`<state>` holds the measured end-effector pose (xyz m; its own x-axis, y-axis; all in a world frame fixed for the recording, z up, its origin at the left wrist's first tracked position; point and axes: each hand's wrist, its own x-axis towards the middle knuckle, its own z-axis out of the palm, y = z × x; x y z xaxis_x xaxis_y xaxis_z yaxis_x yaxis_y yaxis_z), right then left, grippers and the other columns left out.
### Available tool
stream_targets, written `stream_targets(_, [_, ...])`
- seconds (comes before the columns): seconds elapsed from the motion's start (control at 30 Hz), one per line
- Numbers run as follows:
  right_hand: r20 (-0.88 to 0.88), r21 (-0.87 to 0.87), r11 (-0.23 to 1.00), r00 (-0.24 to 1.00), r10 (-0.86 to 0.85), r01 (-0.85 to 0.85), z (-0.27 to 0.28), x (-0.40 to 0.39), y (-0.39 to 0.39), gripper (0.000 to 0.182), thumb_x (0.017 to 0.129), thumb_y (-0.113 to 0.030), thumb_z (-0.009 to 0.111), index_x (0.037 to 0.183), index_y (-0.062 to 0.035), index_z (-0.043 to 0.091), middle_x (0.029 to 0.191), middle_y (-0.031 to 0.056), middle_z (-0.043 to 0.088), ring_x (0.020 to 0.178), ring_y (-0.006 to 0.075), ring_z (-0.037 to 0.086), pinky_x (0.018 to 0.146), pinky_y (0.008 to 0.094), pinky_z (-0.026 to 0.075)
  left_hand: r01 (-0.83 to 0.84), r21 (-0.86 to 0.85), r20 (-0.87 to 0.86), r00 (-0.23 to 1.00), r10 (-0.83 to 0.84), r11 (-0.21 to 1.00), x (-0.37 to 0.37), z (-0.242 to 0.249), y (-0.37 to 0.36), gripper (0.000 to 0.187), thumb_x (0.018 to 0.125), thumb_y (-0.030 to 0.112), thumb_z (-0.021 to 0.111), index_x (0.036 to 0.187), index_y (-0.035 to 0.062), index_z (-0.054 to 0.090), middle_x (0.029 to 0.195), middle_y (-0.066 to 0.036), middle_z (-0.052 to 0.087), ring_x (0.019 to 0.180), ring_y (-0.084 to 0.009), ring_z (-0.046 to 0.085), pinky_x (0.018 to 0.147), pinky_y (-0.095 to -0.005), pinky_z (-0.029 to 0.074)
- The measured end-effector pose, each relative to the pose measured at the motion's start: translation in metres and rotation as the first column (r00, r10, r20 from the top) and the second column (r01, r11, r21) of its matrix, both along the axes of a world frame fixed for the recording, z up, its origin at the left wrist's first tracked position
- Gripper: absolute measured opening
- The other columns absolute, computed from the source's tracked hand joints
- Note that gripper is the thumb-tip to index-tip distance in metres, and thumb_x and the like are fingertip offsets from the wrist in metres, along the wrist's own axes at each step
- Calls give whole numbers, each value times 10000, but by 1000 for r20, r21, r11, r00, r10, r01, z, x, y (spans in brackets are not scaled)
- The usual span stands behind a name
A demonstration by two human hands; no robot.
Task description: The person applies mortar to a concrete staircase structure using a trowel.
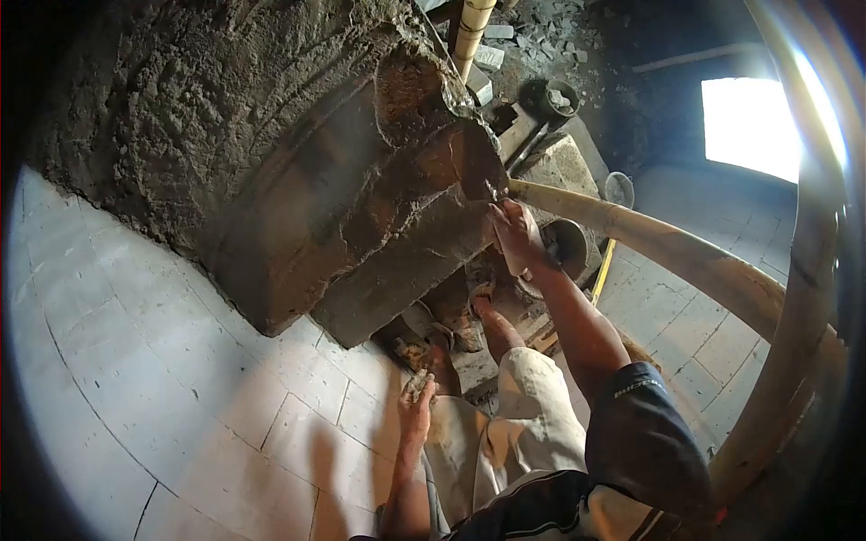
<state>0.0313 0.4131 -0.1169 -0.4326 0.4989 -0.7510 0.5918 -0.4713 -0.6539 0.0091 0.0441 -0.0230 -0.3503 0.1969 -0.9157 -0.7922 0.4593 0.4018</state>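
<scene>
In the head view, a trowel (478,167) is held in the right hand (516,236), its fingers curled tight about the handle, and the rust-brown blade is pressed flat against the edge of a projecting ledge (397,225) coated in wet grey plaster. The ledge juts from a rough plastered wall surface (207,99), beside a white tiled wall (135,361). The left hand (418,397) hangs low near the knee, its fingers loosely bent and smeared with mortar; whether anything is pinched in it cannot be told. A thick bamboo pole (686,261) is seen crossing behind the right forearm, and a second, upright one rises near the top. Far below, rubble, blocks and a dark pan (555,97) are scattered on the floor, and a bright window opening (749,126) glares at the upper right. The step in hand is judged to be the smoothing of the ledge's corner with the blade. The next move would call for a steady stroke drawn along the edge with the blade kept flat, so that the wet coat is not gouged.
</scene>
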Motion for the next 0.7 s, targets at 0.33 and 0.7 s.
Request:
stream_targets(0.33, [187, 735, 626, 965, 185, -262, 28, 6, -3, 243, 870, -245, 545, 971, -29, 503, 749, 196, 585, 713, 402, 569, 608, 472, 444, -27, 26, 12, 1000, 26, 999, 1, 0, -4, 423, 862, 151, 610, 1228, -34, 505, 1082, -87, 607, 949, -154, 600, 827, -263, 488])
stream_targets(0.7, [81, 544, 642, 796, 601, -540, 41, -129, -41, 255, 891, -271, 465, 950, -36, 546, 786, 200, 601, 770, 367, 598, 652, 424, 466, 28, -33, 36, 999, -27, 999, 0, -3, 5, 423, 863, 171, 621, 1234, -3, 512, 1085, -74, 612, 935, -139, 600, 797, -245, 491])
